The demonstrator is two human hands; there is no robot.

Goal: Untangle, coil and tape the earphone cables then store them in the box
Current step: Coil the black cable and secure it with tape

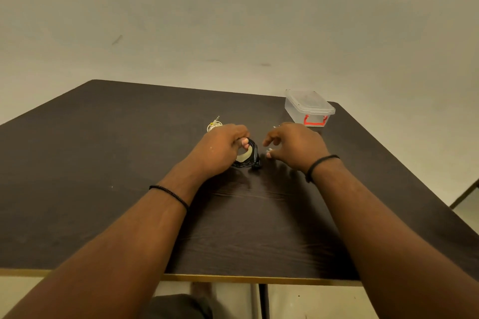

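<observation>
While both forearms reach forward over the dark table (103,163), the left hand (220,149) is closed around a roll of pale tape (245,156) and a coil of black earphone cable (255,154). The fingers of this hand curl over the top of the roll, and one fingertip shows through its hole. The black cable lies against the right side of the roll and also under it, and a small black part of it touches the table just below. I cannot tell if the cable is already taped or only held against the roll.

The right hand (295,146) is just beside the roll, on its right, with a small gap between them. Its fingers are loosely spread and bent, and thumb and first finger point toward the roll. Something small and white (269,150) shows near the fingertips, but it is too small to say what it is or whether the hand holds it.

Behind the left hand a coiled white earphone cable (214,124) lies on the table, partly hidden by the knuckles, with its plug pointing away. A clear plastic box (308,106) with a red latch stands near the far right corner of the table, with its lid on, well apart from both hands. Each wrist has a thin black band.
</observation>
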